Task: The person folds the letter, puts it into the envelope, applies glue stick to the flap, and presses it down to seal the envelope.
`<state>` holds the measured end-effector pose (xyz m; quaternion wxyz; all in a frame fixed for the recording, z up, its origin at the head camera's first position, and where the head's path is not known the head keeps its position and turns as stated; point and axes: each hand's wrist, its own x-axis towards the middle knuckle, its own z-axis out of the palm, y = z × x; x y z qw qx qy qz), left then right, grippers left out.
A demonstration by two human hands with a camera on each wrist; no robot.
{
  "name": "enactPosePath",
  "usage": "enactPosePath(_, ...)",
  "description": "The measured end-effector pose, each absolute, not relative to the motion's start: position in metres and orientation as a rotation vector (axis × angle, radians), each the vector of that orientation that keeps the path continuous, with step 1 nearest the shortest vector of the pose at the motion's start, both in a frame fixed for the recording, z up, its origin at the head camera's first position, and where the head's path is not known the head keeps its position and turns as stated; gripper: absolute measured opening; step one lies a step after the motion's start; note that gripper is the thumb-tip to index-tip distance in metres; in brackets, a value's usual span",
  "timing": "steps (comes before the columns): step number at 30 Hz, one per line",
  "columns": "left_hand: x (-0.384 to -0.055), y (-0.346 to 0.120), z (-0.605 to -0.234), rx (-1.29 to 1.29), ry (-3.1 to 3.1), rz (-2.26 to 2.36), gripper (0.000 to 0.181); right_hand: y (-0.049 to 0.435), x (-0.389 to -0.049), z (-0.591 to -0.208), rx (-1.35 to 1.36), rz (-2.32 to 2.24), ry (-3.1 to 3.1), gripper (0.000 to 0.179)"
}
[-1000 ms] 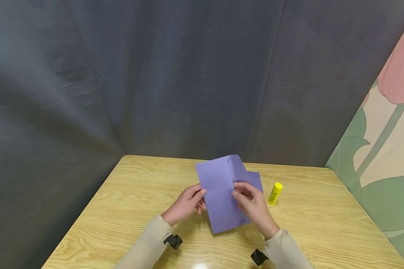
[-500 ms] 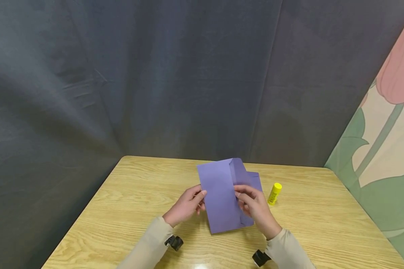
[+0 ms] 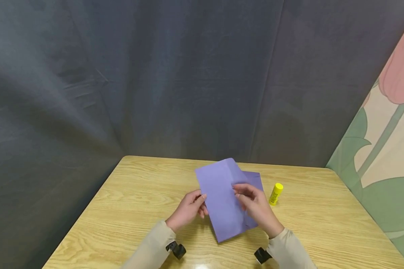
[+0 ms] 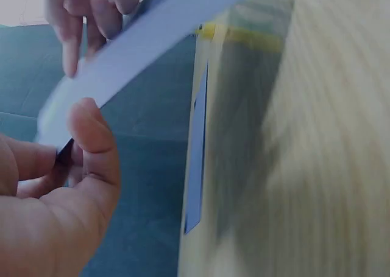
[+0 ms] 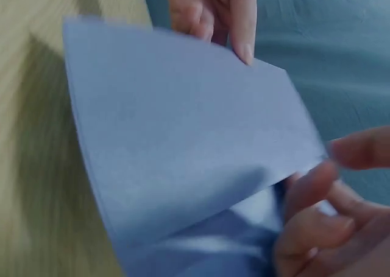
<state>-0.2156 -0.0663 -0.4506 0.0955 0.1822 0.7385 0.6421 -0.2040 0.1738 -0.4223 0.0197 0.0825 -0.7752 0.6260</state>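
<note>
Over a Wooden Table [image 3: 131, 194], Folded Purple Sheet [image 3: 217, 200] Was Held

A light, even pinch seemed best against creasing. The left wrist view showed the sheet apart from a second sheet [image 3: 257, 180]; the head view, overlapping. The left hand [image 3: 186, 212] pinched one side, the right hand [image 3: 257, 204] the opposite. A yellow tube [image 3: 276, 194] stood nearby.

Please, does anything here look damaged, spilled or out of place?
Nothing stands out: the left hand and right hand hold the purple paper, the glue stick stands upright, no spill or tear shows.
</note>
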Motion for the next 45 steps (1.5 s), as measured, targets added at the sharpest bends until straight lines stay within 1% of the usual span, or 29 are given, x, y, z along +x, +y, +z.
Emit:
enactPosePath(2,-0.215,-0.065,-0.453,0.519,2.120,1.933,0.026,0.174,-0.206,-0.425,0.254,1.800,-2.480,0.026)
enactPosePath(4,-0.215,-0.064,-0.455,0.494,2.053,1.956,0.018,0.173,-0.209,-0.429,0.253,1.656,-2.542,0.023)
enactPosePath(5,-0.216,-0.065,-0.455,0.472,2.031,1.964,0.019,0.173,-0.210,-0.431,0.253,1.601,-2.567,0.022)
enactPosePath(9,-0.220,-0.072,-0.451,0.339,2.097,1.984,0.042,0.171,-0.212,-0.439,0.272,1.450,-2.638,0.018)
enactPosePath(12,-0.225,-0.081,-0.448,0.293,2.232,1.920,0.043,0.171,-0.211,-0.444,0.311,1.386,-2.689,0.018)
enactPosePath(17,-0.230,-0.089,-0.451,0.377,2.300,1.699,0.044,0.170,-0.213,-0.451,0.438,1.394,-2.751,0.015)
enactPosePath(21,-0.230,-0.091,-0.460,0.371,2.323,1.626,0.044,0.169,-0.213,-0.454,0.528,1.438,-2.770,0.015)
enactPosePath(27,-0.234,-0.092,-0.469,0.282,2.475,1.549,0.040,0.174,-0.211,-0.456,0.509,1.338,-2.776,0.017)
enactPosePath(32,-0.237,-0.091,-0.471,0.241,2.568,1.465,0.046,0.180,-0.210,-0.459,0.501,1.248,-2.850,0.019)
enactPosePath(35,-0.235,-0.090,-0.471,0.267,2.645,1.377,0.049,0.182,-0.210,-0.462,0.513,1.184,-2.917,0.020)
enactPosePath(37,-0.232,-0.088,-0.471,0.320,2.716,1.294,0.045,0.182,-0.210,-0.464,0.515,1.170,-2.936,0.021)
enactPosePath(41,-0.223,-0.082,-0.466,0.470,2.771,1.129,0.038,0.182,-0.211,-0.463,0.417,1.219,-2.810,0.019)
enactPosePath(42,-0.220,-0.080,-0.464,0.503,2.764,1.087,0.039,0.182,-0.212,-0.463,0.383,1.212,-2.742,0.018)
enactPosePath(45,-0.212,-0.075,-0.458,0.568,2.743,0.967,0.049,0.187,-0.216,-0.459,0.289,1.099,-2.482,0.015)
